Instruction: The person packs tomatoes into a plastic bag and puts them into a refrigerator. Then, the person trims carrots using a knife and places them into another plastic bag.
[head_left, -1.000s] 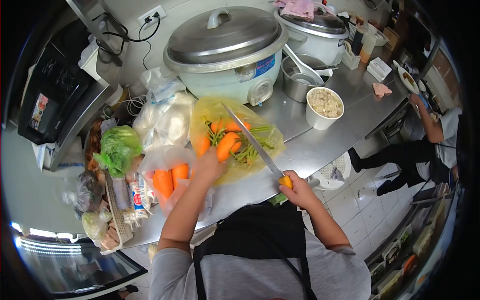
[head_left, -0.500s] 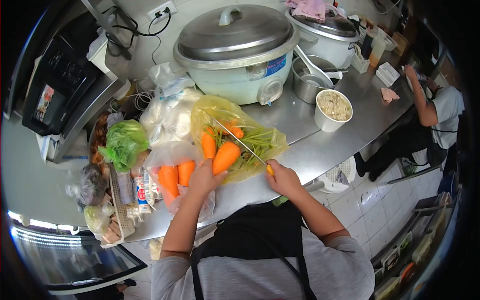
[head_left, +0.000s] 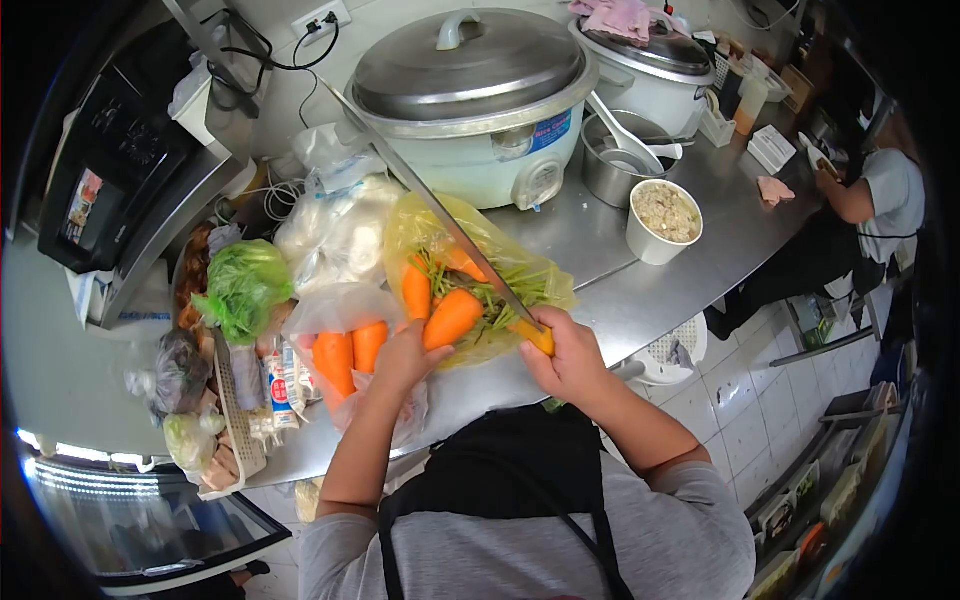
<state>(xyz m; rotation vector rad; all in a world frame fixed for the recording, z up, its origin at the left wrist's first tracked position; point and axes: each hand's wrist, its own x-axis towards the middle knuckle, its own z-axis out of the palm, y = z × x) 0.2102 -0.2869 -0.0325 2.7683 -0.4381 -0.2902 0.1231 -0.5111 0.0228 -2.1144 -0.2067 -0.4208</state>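
Note:
My left hand (head_left: pixel 403 358) is closed around the near end of a thick orange carrot (head_left: pixel 453 318), its thumb along the carrot's lower side. My right hand (head_left: pixel 568 357) grips the yellow handle of a long knife (head_left: pixel 536 338). The blade slants up and to the left, raised above the vegetables. Beneath lies an open yellow plastic bag (head_left: pixel 425 215) with more carrots and cut green stems (head_left: pixel 540 283). Beside my left wrist, a clear plastic bag (head_left: pixel 335 310) holds large carrots (head_left: pixel 334 362).
Behind the bags stands a big rice cooker (head_left: pixel 440 165); a metal pot (head_left: pixel 606 180) and a white tub of grainy food (head_left: pixel 665 222) are to its right. Lettuce (head_left: pixel 243 290) and a basket (head_left: pixel 240 420) sit left. Another person (head_left: pixel 885 200) works at far right.
The knife has swung up in my right hand, its blade now steeper and its broad side showing. My left hand and the carrot have barely moved. The other person's arm has lowered.

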